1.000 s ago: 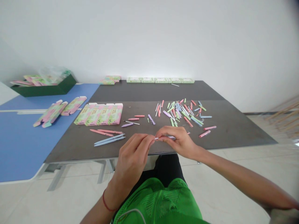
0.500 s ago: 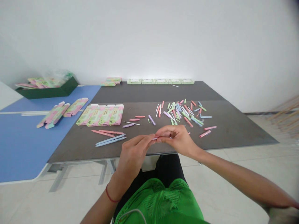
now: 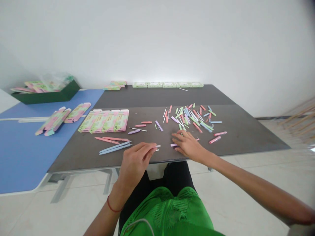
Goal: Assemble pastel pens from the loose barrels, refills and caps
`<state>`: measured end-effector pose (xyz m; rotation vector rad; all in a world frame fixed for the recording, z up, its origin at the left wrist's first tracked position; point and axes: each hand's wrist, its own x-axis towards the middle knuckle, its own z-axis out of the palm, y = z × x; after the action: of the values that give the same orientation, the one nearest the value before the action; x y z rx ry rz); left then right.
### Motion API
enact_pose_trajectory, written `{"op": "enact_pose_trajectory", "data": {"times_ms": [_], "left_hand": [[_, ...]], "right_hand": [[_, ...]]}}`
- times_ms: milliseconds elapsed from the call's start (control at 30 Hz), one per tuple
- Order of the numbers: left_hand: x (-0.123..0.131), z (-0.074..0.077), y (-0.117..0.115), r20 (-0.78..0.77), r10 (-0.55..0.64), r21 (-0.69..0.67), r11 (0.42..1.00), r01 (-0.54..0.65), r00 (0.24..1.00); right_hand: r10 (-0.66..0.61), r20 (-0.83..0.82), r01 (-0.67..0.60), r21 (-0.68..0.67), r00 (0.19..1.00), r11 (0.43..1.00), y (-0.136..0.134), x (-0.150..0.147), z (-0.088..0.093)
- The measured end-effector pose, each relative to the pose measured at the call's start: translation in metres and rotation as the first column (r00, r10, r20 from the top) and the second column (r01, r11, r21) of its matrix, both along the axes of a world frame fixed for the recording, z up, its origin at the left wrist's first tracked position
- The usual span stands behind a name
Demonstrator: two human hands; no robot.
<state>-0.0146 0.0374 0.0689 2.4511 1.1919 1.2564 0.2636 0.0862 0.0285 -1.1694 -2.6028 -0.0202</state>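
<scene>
Along the near edge of the dark surface (image 3: 236, 139): left hand (image 3: 134, 164), curled, apparently pinching a white pen refill (image 3: 157, 146); right hand (image 3: 188, 146), open, resting beside a lilac pen barrel (image 3: 173, 145), with loose pen parts (image 3: 189, 118) heaped within easy reach.

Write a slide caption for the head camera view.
Left hand holds a thin white pen part, right hand beside a lilac pen barrel, loose pastel pen parts on a dark table.
</scene>
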Motion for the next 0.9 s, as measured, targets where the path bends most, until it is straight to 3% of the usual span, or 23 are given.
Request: {"op": "enact_pose_trajectory", "data": {"times_ms": [67,167,300,433,567,900], "left_hand": [[0.0,-0.001,0.0,-0.02,0.007,0.014,1.0,-0.006,1.0],[0.002,0.003,-0.003,-0.061,0.027,0.056,0.998,-0.023,0.998],[0.006,0.016,-0.016,-0.119,0.054,0.141,0.989,-0.037,0.991],[0.01,0.028,-0.033,-0.186,0.021,0.161,0.987,0.009,0.982],[0.015,0.033,-0.042,-0.217,-0.028,0.157,0.986,0.064,0.976],[0.022,0.036,-0.039,-0.277,-0.07,0.138,0.984,0.111,0.958]], "right_hand": [[-0.004,0.003,0.003,0.039,1.0,0.999,-0.001,0.002,-0.015],[0.029,-0.259,-0.038,-0.028,0.965,0.999,-0.006,0.001,-0.02],[-0.122,-0.694,-0.145,-0.313,0.709,0.939,-0.023,-0.003,0.005],[-0.209,-0.804,-0.254,-0.404,0.556,0.879,-0.042,-0.009,0.033],[-0.206,-0.811,-0.284,-0.412,0.548,0.866,-0.05,-0.014,0.04],[-0.229,-0.806,-0.292,-0.439,0.546,0.85,-0.049,-0.016,0.034]]}}
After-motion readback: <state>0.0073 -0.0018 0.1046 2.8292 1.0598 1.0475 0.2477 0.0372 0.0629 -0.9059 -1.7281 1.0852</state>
